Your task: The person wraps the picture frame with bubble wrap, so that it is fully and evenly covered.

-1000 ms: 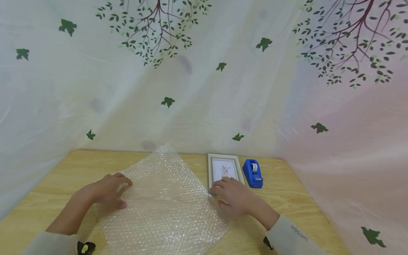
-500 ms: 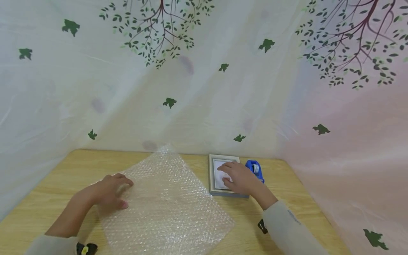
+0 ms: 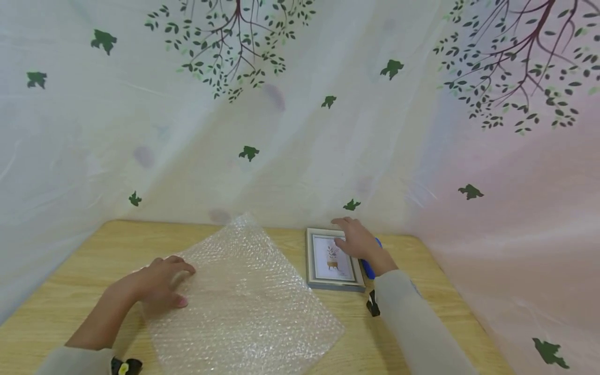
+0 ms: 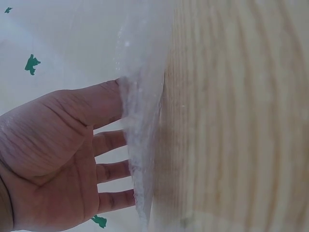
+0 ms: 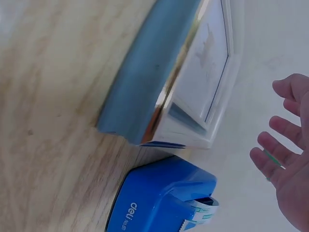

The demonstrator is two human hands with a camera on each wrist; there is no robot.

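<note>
A sheet of clear bubble wrap (image 3: pixel 244 291) lies flat on the wooden table, one corner pointing to the back. On its left edge rests my left hand (image 3: pixel 161 281), fingers spread and fingertips touching the plastic in the left wrist view. Right of the wrap lies a picture frame (image 3: pixel 323 271), face up, with a potted plant print. My right hand (image 3: pixel 358 239) hovers over the frame's upper right corner, fingers loosely extended and holding nothing. Beside the frame a blue tape dispenser (image 5: pixel 164 193) stands on the table, mostly hidden by the right hand in the head view.
The light wood table (image 3: pixel 422 291) ends at the back against a pale curtain (image 3: pixel 197 156) printed with branches and green birds. That curtain also rises along both sides. A grey sleeve with a black strap covers each forearm.
My right hand has left the bubble wrap's right edge and moved up and right across the picture frame to its far corner. The left hand has stayed put on the wrap.
</note>
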